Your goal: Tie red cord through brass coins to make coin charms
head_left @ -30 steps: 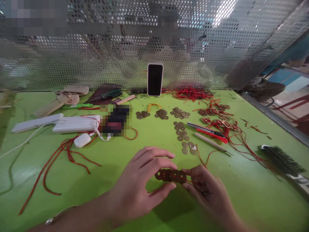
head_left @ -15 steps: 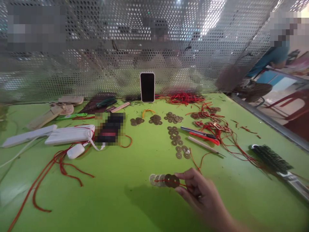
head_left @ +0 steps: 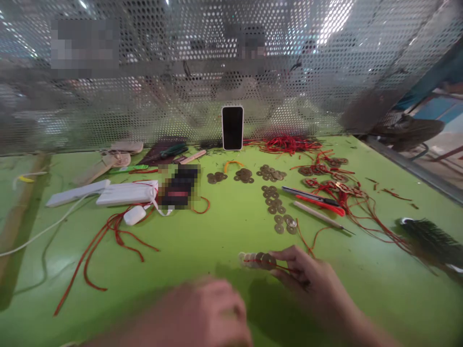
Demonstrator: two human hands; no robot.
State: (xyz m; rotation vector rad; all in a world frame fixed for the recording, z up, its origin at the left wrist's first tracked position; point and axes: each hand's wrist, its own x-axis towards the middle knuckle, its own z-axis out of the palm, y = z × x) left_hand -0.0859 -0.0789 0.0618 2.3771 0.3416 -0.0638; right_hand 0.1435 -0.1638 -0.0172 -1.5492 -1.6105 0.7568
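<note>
My right hand (head_left: 307,274) pinches one end of a row of overlapping coins (head_left: 257,260) between thumb and fingers, a little above the green table. A red cord (head_left: 284,267) runs along the coins and back into the palm. At the lower middle, my left hand (head_left: 213,313) is smeared by motion, apart from the coins, and its fingers are not clear. Just beyond my right hand lie small groups of loose holed coins (head_left: 277,207). A utility knife (head_left: 314,200) and a pale-handled awl (head_left: 318,214) rest to their right.
A phone (head_left: 232,128) stands upright against the perforated metal screen (head_left: 173,111). Red cords (head_left: 285,144) and tied coins (head_left: 340,185) lie at the right, near a dark brush (head_left: 430,236). A white power bank (head_left: 125,193) and cable are at the left. A person sits beyond the right edge.
My left hand has come into view at the bottom. My right hand still pinches the coin row. The whole scene has shifted right as the camera turned left.
</note>
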